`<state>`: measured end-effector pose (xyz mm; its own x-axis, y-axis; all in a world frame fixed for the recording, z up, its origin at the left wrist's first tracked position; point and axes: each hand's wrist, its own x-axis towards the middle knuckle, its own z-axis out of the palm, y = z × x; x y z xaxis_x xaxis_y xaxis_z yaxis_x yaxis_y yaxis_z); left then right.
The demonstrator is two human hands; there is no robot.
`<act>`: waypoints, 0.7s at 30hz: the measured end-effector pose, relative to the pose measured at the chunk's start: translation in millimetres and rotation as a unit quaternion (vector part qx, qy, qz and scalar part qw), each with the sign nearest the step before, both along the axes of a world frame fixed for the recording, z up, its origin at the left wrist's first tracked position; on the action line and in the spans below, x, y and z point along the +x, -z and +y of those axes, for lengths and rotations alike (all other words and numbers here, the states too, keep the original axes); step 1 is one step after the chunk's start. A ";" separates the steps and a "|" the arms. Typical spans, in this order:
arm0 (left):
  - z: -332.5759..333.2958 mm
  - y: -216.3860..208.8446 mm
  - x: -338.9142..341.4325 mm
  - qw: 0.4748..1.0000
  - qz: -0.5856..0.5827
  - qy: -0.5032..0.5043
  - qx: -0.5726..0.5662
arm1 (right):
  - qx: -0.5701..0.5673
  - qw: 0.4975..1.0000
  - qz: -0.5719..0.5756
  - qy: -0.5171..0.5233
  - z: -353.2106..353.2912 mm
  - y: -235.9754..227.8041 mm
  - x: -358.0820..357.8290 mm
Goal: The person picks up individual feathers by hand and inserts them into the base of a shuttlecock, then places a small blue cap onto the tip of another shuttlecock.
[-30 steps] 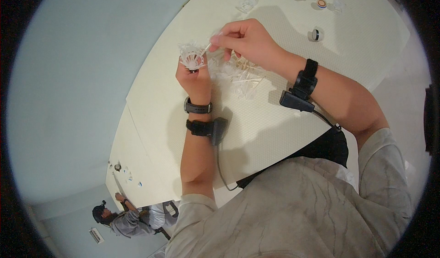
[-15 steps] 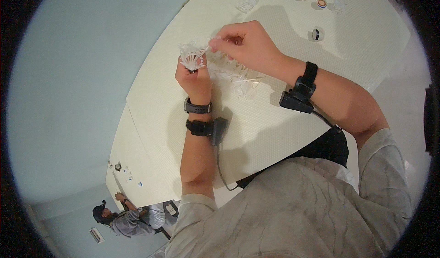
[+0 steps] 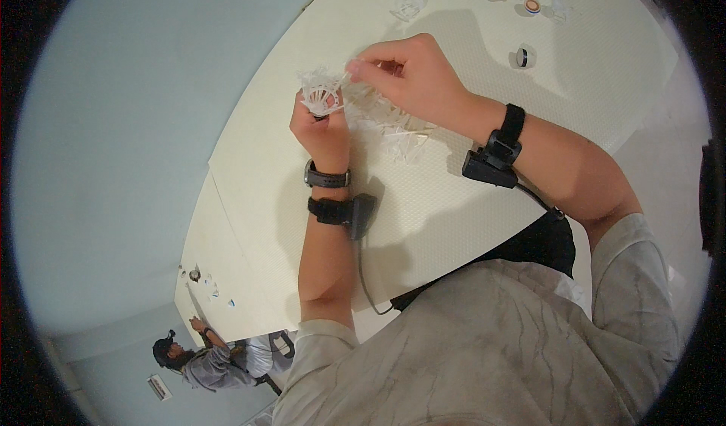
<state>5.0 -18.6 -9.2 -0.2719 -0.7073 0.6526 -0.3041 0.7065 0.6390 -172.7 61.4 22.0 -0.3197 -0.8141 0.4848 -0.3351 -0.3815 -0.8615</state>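
My left hand is closed around the base of a white, spiky, cage-like piece with thin ribs and a frayed upper edge. A dark band shows at its lower end, by my thumb. To the right, my right hand pinches a thin white strip between thumb and fingertips, close to the piece's right side. Whether the strip is joined to the piece I cannot tell. Beneath my right hand lies a loose heap of white and cream strips on the pale table.
A small round white container with a dark band stands right of my right hand. Farther off are a clear plastic piece and several round orange-centred pieces. A person in a dark cap sits at the table's lower left.
The white piece has turned and shifted slightly in my left hand. My right hand stays almost in place, still pinching.
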 end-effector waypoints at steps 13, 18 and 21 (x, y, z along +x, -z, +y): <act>-0.6 0.8 1.1 1.000 0.017 0.015 0.016 | -0.024 0.997 0.077 0.000 0.6 -0.1 0.8; -1.1 1.7 3.4 1.000 -0.004 0.007 0.012 | 0.057 0.998 0.008 -0.026 -0.4 0.6 1.3; -1.7 2.8 3.5 1.000 -0.009 0.012 0.025 | 0.040 0.998 0.003 -0.055 -0.7 2.6 2.3</act>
